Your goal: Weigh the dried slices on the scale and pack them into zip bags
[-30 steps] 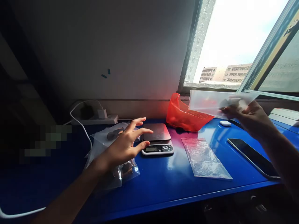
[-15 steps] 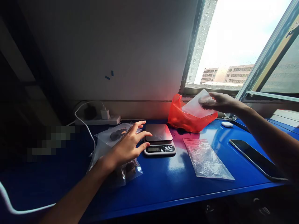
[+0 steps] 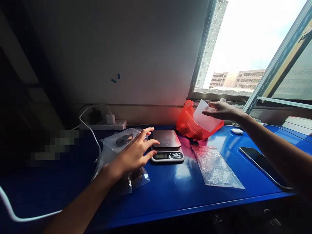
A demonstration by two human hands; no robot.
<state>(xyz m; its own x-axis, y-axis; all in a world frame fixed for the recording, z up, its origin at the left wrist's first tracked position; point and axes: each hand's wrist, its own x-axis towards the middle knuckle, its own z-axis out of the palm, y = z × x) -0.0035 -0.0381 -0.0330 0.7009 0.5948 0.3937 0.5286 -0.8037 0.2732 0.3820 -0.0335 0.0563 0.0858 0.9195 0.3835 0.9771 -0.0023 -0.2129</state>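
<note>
My left hand is open, fingers spread, beside the left edge of a kitchen scale with a bare metal plate. Beneath that hand and forearm lie frosted and clear plastic bags with dark items inside. At the back, my right hand is closed on a frosted plastic bag, which sits partly inside a red plastic bag. Its contents are hard to make out. A clear zip bag lies flat in front of the red bag.
A phone and a white earbud case lie on the right of the blue desk. A power strip with a white charger and cable runs along the wall at the left. A window rises behind the red bag.
My right hand has moved slightly left and lower with the frosted bag, which now sits deeper in the red bag. My left hand stays in place beside the scale.
</note>
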